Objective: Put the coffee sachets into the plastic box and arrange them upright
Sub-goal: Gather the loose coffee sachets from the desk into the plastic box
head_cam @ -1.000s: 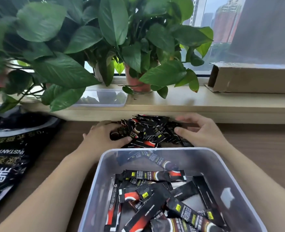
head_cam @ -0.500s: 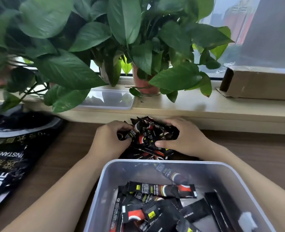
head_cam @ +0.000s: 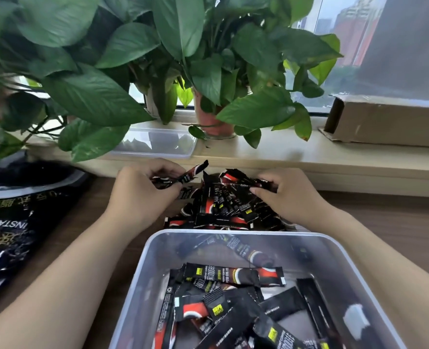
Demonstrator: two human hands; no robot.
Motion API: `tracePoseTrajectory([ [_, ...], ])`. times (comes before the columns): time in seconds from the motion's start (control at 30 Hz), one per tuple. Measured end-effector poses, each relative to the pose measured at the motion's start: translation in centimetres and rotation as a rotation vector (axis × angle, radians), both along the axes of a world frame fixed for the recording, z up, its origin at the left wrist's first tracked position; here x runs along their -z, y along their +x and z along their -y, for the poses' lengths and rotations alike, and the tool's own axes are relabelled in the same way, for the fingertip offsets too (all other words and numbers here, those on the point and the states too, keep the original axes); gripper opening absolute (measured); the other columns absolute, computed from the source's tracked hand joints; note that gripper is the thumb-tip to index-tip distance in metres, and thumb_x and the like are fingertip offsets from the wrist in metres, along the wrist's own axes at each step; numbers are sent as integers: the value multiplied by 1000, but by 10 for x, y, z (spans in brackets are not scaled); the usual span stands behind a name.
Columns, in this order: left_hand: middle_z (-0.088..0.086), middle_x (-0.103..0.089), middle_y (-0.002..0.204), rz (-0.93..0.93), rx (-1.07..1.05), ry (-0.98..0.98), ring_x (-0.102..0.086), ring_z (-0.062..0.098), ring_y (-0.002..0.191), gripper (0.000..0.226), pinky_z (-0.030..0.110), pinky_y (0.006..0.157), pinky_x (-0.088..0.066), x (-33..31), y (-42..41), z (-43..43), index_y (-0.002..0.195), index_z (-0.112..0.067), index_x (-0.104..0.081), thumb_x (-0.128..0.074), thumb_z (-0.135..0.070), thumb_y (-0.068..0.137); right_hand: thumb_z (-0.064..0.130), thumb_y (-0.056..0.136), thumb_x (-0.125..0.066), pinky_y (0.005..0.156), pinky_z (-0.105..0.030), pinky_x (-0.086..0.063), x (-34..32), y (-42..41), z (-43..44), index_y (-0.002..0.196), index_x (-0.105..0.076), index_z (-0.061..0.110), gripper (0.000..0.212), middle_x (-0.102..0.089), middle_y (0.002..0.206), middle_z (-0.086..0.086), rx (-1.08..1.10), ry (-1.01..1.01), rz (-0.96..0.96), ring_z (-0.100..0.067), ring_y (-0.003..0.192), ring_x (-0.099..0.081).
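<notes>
Inside plastic box [head_cam: 329, 258]: coffee sachets [head_cam: 233, 275] flat | left grip [head_cam: 142, 195] pinches raised sachet [head_cam: 190, 173] | right grip [head_cam: 291, 195] clutches pile [head_cam: 223, 210]

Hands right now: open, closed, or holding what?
Left hand: holding a few coffee sachets.
Right hand: gripping more sachets on the pile.

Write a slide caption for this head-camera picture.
Left hand and right hand grip coffee sachets from the pile behind the plastic box, where others lie jumbled, not upright.
</notes>
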State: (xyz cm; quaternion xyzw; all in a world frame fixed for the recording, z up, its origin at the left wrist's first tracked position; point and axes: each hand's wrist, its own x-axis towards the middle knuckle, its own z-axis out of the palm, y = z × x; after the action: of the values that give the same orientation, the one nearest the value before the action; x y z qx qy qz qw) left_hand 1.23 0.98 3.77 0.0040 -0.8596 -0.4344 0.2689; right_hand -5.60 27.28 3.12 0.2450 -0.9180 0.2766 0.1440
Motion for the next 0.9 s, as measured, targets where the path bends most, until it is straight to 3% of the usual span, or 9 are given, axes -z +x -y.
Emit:
tracePoseTrajectory([
  [0.1, -13, -76, 78, -58, 9, 100, -64, -9, 64, 26, 9, 71, -51, -9, 6, 4, 85, -25, -77, -81, -1, 75, 28, 91, -68, 54, -11, -36, -9, 4, -3, 67, -61, 31, 24, -62, 56, 21, -9, -26, -12, -2, 61, -57],
  [0.17, -8, -78, 77, -97, 13, 199, -66, -1, 64, 24, 19, 68, -55, -14, 10, 6, 84, -25, -78, -83, -4, 74, 27, 90, -69, 55, -8, -37, -14, 7, -4, 64, -55, 40, 33, -57, 54, 36, -7, -20, -23, 5, 59, -55],
  [0.33, -8, -78, 79, -176, 171, 427, -68, 5, 68, 28, 21, 68, -58, -31, 23, -2, 75, -28, -78, -87, -4, 65, 23, 87, -73, 51, -7, -36, -29, 11, -11, 60, -55, 45, 39, -58, 53, 33, -7, -67, -36, 5, 52, -55],
  [0.47, -2, -76, 79, -111, 622, 624, -71, 12, 68, 26, 23, 65, -59, -48, 48, -8, 75, -21, -76, -85, -11, 54, 19, 84, -77, 48, -6, -32, -53, 31, -22, 71, -68, 43, 29, -57, 48, 26, -26, -188, -59, 3, 46, -49],
  [0.53, 1, -77, 86, -62, 876, 488, -74, 16, 74, 27, 26, 70, -59, -53, 60, -9, 82, -22, -76, -89, -16, 59, 20, 81, -79, 54, -11, -35, -69, 45, -26, 82, -80, 20, 1, -62, 53, 16, -39, -305, -48, 1, 50, -48],
  [0.67, 5, -77, 93, 97, 1064, 165, -74, 23, 84, 27, 30, 76, -58, -55, 74, -16, 92, -17, -77, -83, -1, 71, 26, 71, -83, 52, -21, -42, -102, 78, -31, 78, -80, 13, 15, -73, 79, -17, -207, -476, 133, -18, 64, -53],
  [0.8, 10, -76, 100, 313, 1086, 15, -75, 23, 89, 28, 50, 75, -62, -52, 77, -18, 98, -4, -77, -81, 5, 73, 38, 68, -84, 43, -28, -44, -115, 104, -32, 78, -80, 19, 21, -73, 78, -22, -413, -152, 318, -29, 55, -54],
  [0.83, 9, -77, 102, 339, 1072, -15, -75, 19, 90, 29, 50, 76, -62, -51, 76, -16, 101, -3, -77, -81, 4, 73, 38, 68, -85, 43, -36, -44, -115, 105, -33, 80, -80, 16, 25, -71, 75, -25, -441, -79, 373, -34, 52, -54],
  [0.9, 8, -78, 103, 333, 1060, -40, -74, 17, 92, 27, 46, 78, -62, -52, 75, -10, 101, 0, -77, -80, 2, 75, 38, 69, -85, 41, -30, -38, -112, 104, -32, 82, -78, 9, 33, -66, 66, -25, -463, 19, 513, -26, 47, -50],
])
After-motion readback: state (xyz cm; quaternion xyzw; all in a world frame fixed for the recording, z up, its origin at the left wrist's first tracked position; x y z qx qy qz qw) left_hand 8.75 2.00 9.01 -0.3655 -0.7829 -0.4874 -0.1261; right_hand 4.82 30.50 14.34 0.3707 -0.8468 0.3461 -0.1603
